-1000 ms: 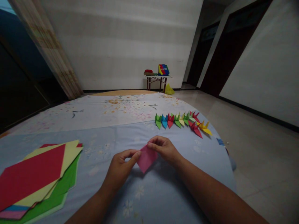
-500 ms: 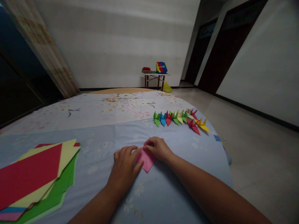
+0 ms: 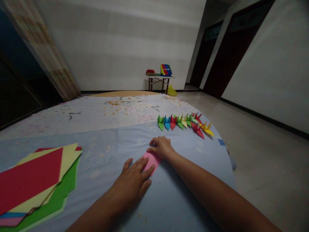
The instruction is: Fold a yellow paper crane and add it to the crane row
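A small folded piece of pink origami paper [image 3: 152, 160] lies on the blue part of the tablecloth, between my hands. My left hand [image 3: 135, 178] is open, its fingers spread and lying flat on the paper's left and lower side. At the paper's upper edge, my right hand [image 3: 162, 147] has curled fingers, with thumb and forefinger closed on the far corner. Parts of the paper's edges are hidden under the fingers of both hands.
To the left lies a stack of coloured paper sheets [image 3: 31, 180], red on top. Several folded paper cranes [image 3: 180, 121] stand in a row at the right, near the edge of the round table. A small folding table [image 3: 159, 77] with a colourful box [image 3: 166, 70] stands by the wall.
My left hand has shifted from holding the paper's left edge to lying flatter across it. The right hand's fingers have moved slightly at the top corner. The view has shifted slightly.
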